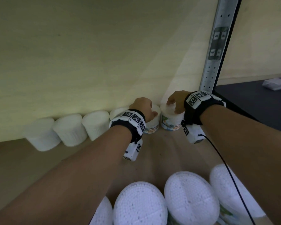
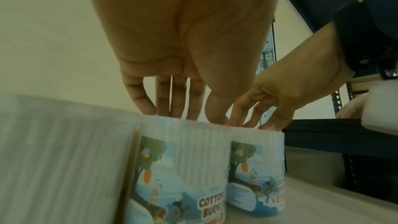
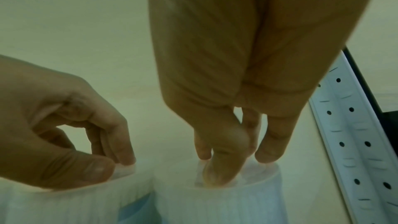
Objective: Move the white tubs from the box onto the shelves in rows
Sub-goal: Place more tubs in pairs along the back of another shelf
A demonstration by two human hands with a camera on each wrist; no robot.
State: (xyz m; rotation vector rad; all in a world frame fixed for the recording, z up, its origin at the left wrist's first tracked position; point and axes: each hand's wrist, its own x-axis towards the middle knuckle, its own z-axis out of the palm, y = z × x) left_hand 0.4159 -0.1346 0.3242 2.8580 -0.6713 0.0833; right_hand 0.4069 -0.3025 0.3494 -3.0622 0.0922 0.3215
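Right now the left hand [image 1: 143,108] has its fingers curled down over the top of a white tub [image 1: 152,122], thumb at the near rim, gripping it from above. Just beside it, the right hand [image 1: 177,101] does the same to the end tub [image 1: 170,122], fingertips [image 3: 267,156] on its lid. Both tubs stand upright and touching on the wooden shelf [image 1: 161,146], at the right end of a row of tubs [image 1: 68,129] along the back wall, near the perforated metal upright [image 1: 217,46]. More tubs [image 1: 190,195] sit low in the foreground, tops showing.
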